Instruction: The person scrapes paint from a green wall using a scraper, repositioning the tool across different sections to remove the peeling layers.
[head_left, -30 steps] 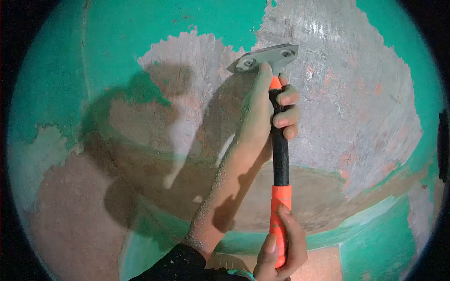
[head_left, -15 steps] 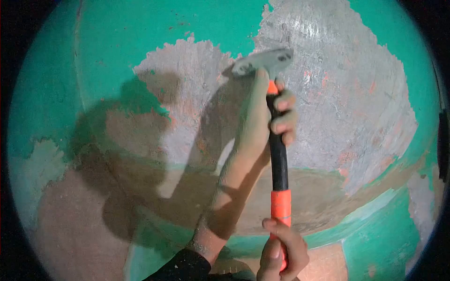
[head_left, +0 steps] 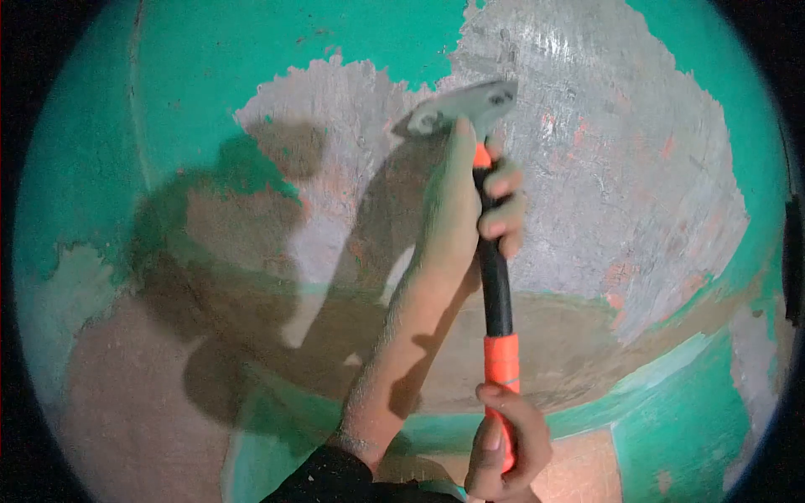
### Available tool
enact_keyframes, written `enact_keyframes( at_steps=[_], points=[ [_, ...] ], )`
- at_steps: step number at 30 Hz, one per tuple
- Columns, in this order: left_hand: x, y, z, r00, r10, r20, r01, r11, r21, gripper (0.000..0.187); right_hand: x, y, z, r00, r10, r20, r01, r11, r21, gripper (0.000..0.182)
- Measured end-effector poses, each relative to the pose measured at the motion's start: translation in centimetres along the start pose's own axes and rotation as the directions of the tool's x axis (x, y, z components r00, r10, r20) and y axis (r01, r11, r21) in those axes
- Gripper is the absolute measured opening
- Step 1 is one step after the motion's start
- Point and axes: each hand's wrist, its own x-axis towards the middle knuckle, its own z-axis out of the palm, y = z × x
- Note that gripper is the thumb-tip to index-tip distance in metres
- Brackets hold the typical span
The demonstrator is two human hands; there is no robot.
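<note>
A scraper with a black and orange handle is held upright against the wall by both hands. Its wide grey metal head lies over bare patchy wall just below the green paint edge, tilted with the right end higher. My left hand wraps the upper handle, thumb stretched up onto the head and fingers curled round the right side. Lower down, my right hand is closed round the orange grip near the handle's end.
Green paint surrounds the ragged grey stripped area. A brownish band curves across below it, with more green paint underneath. Shadows of my arms and the tool fall on the wall at left.
The scraper head and my left hand have shifted slightly up and left, and the head tilts more. Both hands keep their hold.
</note>
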Motion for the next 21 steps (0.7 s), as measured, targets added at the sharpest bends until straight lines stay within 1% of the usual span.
enact_keyframes(
  at_steps=[1,4,5,6,8,10,11,14,16,17,19,20,21],
  points=[
    [-0.3,-0.3,-0.3,1.000,-0.014,-0.002,0.014,1.000,0.026,0.040,-0.6,0.1,-0.2,0.998,0.047,0.049,-0.049,0.998,0.042,0.037],
    [-0.2,-0.4,-0.2,1.000,0.008,0.008,-0.008,0.999,-0.043,0.041,-0.9,-0.1,0.4,0.996,-0.023,-0.086,0.018,0.998,-0.058,0.040],
    [0.5,0.2,0.5,0.999,0.047,-0.027,-0.048,0.999,-0.014,0.042,-0.4,-0.6,0.5,0.993,0.050,-0.106,-0.053,0.998,-0.026,0.044],
    [0.8,0.5,0.9,0.998,0.054,-0.039,-0.055,0.998,-0.014,0.042,0.4,-1.3,0.5,0.984,0.127,-0.123,-0.127,0.992,0.008,0.049],
    [1.1,0.8,1.5,0.995,0.080,-0.056,-0.081,0.997,-0.014,0.041,0.5,-1.1,0.3,0.980,0.165,-0.106,-0.169,0.985,-0.023,0.056],
    [0.3,0.1,0.4,0.999,0.043,-0.018,-0.043,0.999,0.018,0.041,-0.6,0.7,-0.2,0.995,0.087,-0.051,-0.093,0.985,-0.143,0.060],
    [-0.2,-0.3,-0.1,1.000,0.019,0.001,-0.019,0.999,0.033,0.041,-1.5,-0.1,-0.1,0.966,0.259,-0.021,-0.260,0.964,-0.058,0.061],
    [-0.2,-0.4,-0.1,0.999,0.004,-0.039,-0.002,0.999,0.038,0.040,-1.3,0.5,0.7,0.986,0.147,-0.074,-0.152,0.985,-0.077,0.059],
    [1.7,1.0,0.2,0.998,0.064,0.016,-0.064,0.998,0.001,0.040,0.4,1.0,-0.1,0.994,0.096,0.060,-0.096,0.995,-0.003,0.054],
    [2.2,1.4,0.4,0.995,0.090,0.041,-0.090,0.996,-0.018,0.040,1.4,1.2,0.2,0.994,0.086,0.069,-0.087,0.996,0.007,0.053],
    [1.9,1.1,0.8,0.995,0.084,-0.058,-0.081,0.996,0.048,0.041,1.5,1.5,0.1,0.997,0.055,0.062,-0.054,0.998,-0.018,0.052],
    [1.7,1.0,0.7,0.994,0.047,-0.095,-0.040,0.996,0.075,0.041,1.5,1.6,0.1,0.998,0.039,0.058,-0.038,0.999,-0.031,0.051],
    [1.5,0.9,0.7,0.991,0.009,-0.131,0.004,0.995,0.100,0.041,0.3,1.6,-0.1,0.996,0.062,0.058,-0.060,0.998,-0.034,0.051]
  ],
)
